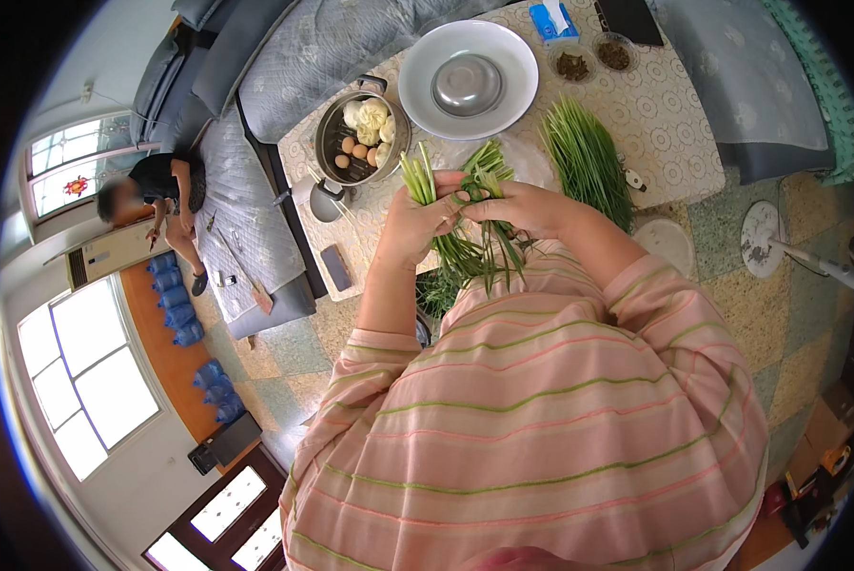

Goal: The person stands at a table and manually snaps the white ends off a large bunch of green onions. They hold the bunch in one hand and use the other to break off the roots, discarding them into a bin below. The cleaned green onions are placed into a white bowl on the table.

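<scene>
My left hand (419, 218) grips a bunch of green leafy stalks (416, 175), perhaps garlic chives, their pale ends pointing up and their leaves hanging toward my lap. Close against it, my right hand (516, 207) holds some more of the greens, and its fingers meet those of the left. Cut or trimmed green pieces (489, 160) lie on a clear plastic bag (534, 160) just beyond the hands. To the right, a large bundle of long green chives (587, 160) rests on the table. More greens (437, 292) show below my hands, partly hidden by them.
On the patterned table (669, 135) are a white basin (412, 78) with an upturned metal bowl (467, 82), a steamer pot (321, 135) of buns and eggs, a small pan (325, 203), a phone (337, 268) and two small tubs. Another person (159, 185) sits on the sofa at left.
</scene>
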A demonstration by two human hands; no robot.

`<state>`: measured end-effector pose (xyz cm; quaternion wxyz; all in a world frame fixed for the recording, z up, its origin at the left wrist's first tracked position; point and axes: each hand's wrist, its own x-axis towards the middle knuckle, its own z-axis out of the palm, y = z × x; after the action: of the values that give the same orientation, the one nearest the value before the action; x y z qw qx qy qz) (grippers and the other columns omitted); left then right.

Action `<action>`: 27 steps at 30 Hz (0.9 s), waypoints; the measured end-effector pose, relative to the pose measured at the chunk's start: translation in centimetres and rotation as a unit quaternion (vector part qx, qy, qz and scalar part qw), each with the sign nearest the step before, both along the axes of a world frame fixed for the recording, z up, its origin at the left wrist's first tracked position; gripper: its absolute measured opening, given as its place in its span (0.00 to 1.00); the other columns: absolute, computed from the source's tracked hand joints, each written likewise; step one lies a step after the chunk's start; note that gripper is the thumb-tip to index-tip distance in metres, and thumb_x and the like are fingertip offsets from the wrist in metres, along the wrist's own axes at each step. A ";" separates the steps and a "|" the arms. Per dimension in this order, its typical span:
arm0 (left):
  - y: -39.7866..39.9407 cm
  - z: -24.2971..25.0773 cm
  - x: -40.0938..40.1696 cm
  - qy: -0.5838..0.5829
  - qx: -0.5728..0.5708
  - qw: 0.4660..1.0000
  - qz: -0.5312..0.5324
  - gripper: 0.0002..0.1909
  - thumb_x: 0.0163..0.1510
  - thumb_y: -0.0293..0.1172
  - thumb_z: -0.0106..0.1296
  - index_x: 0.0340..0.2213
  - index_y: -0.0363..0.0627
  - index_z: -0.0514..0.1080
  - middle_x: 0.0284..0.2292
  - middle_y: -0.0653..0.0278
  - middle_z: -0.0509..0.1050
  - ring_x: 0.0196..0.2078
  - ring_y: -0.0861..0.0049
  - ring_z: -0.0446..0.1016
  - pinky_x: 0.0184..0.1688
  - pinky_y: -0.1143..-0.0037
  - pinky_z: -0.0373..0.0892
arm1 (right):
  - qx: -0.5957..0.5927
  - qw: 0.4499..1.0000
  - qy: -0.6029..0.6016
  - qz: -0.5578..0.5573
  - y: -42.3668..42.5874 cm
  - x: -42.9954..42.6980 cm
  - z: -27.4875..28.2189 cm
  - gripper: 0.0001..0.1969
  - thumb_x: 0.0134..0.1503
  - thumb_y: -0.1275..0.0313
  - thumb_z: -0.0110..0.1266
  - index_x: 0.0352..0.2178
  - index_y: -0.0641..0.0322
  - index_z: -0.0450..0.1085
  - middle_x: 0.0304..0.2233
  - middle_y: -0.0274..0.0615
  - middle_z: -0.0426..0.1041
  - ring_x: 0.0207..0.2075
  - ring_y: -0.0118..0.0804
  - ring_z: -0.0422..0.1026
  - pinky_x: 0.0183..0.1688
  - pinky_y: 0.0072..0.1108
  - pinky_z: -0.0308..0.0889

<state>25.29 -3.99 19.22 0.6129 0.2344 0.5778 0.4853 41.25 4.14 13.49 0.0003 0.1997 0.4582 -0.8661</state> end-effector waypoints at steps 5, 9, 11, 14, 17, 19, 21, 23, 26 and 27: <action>0.0 0.8 -1.1 0.120 -0.022 0.990 -0.076 0.15 0.44 0.17 0.49 0.37 0.32 0.70 0.26 0.64 0.73 0.22 0.86 0.66 0.22 0.84 0.62 | -0.029 0.998 -0.046 0.015 0.0 -0.4 0.5 0.15 0.54 0.65 0.49 0.41 0.60 0.67 0.34 0.29 0.68 0.35 0.21 0.64 0.39 0.15 0.59; 0.1 1.8 -0.8 0.226 -0.017 0.970 -0.091 0.14 0.43 0.19 0.51 0.36 0.34 0.72 0.28 0.63 0.74 0.27 0.84 0.70 0.30 0.82 0.67 | 0.031 0.999 0.008 0.019 -0.3 -1.2 -1.0 0.16 0.52 0.56 0.50 0.36 0.55 0.68 0.29 0.28 0.66 0.28 0.20 0.59 0.27 0.15 0.53; -0.2 1.8 -0.8 0.235 -0.014 0.969 -0.073 0.14 0.42 0.21 0.53 0.36 0.36 0.73 0.30 0.63 0.75 0.28 0.84 0.70 0.33 0.82 0.68 | 0.060 0.998 0.009 0.010 -0.3 -1.2 -0.9 0.15 0.53 0.57 0.49 0.34 0.56 0.68 0.27 0.28 0.65 0.28 0.20 0.58 0.27 0.14 0.52; -0.1 3.0 -2.2 0.424 -0.001 0.905 -0.034 0.17 0.42 0.24 0.57 0.38 0.39 0.72 0.28 0.65 0.75 0.27 0.86 0.70 0.31 0.84 0.66 | 0.051 0.995 -0.085 -0.015 0.9 -0.4 0.3 0.13 0.54 0.58 0.47 0.31 0.57 0.67 0.25 0.27 0.64 0.27 0.20 0.58 0.28 0.14 0.53; -0.7 3.0 -4.0 0.396 0.006 0.918 0.009 0.19 0.43 0.29 0.58 0.39 0.39 0.71 0.28 0.65 0.75 0.28 0.85 0.71 0.32 0.83 0.67 | 0.045 0.990 -0.071 -0.114 1.6 0.7 1.1 0.12 0.56 0.62 0.45 0.27 0.59 0.65 0.24 0.28 0.64 0.25 0.21 0.59 0.29 0.15 0.56; -0.7 2.6 -3.0 0.338 -0.062 0.939 -0.001 0.18 0.44 0.29 0.58 0.39 0.38 0.71 0.28 0.64 0.76 0.30 0.85 0.72 0.33 0.83 0.67 | 0.049 0.976 -0.029 -0.210 1.8 0.0 0.6 0.11 0.56 0.63 0.44 0.27 0.59 0.65 0.24 0.29 0.64 0.25 0.22 0.60 0.29 0.16 0.56; -0.9 2.1 -0.3 0.285 -0.095 0.954 -0.021 0.18 0.45 0.30 0.58 0.39 0.37 0.71 0.28 0.65 0.75 0.28 0.87 0.70 0.31 0.84 0.66 | 0.081 0.957 -0.018 -0.280 1.2 -0.8 0.4 0.10 0.56 0.65 0.44 0.28 0.61 0.64 0.23 0.30 0.64 0.25 0.22 0.61 0.30 0.17 0.57; -0.7 1.3 2.5 0.192 -0.119 0.973 -0.036 0.18 0.45 0.31 0.58 0.38 0.37 0.72 0.26 0.69 0.75 0.25 0.89 0.67 0.29 0.84 0.65 | 0.153 0.934 0.011 -0.322 0.8 -1.6 -0.2 0.11 0.57 0.65 0.43 0.30 0.63 0.64 0.22 0.30 0.64 0.25 0.22 0.61 0.30 0.17 0.58; -0.9 -0.9 3.9 0.140 -0.042 0.989 -0.024 0.16 0.44 0.30 0.58 0.36 0.36 0.72 0.23 0.70 0.74 0.23 0.89 0.66 0.27 0.84 0.64 | 0.235 0.881 -0.030 -0.410 0.6 -2.3 -0.9 0.11 0.55 0.66 0.44 0.33 0.65 0.63 0.22 0.39 0.68 0.26 0.34 0.67 0.30 0.23 0.62; -0.9 -1.1 3.8 0.166 -0.037 0.985 -0.024 0.16 0.45 0.30 0.57 0.37 0.37 0.72 0.22 0.71 0.73 0.20 0.90 0.64 0.23 0.85 0.61 | 0.274 0.856 -0.030 -0.438 0.6 -2.3 -0.9 0.11 0.55 0.66 0.45 0.34 0.65 0.63 0.23 0.42 0.69 0.26 0.38 0.69 0.30 0.24 0.62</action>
<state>29.08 -4.89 18.09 0.5280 0.3030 0.6835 0.4027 38.94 4.72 12.55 -0.4196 0.3978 0.5418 -0.6100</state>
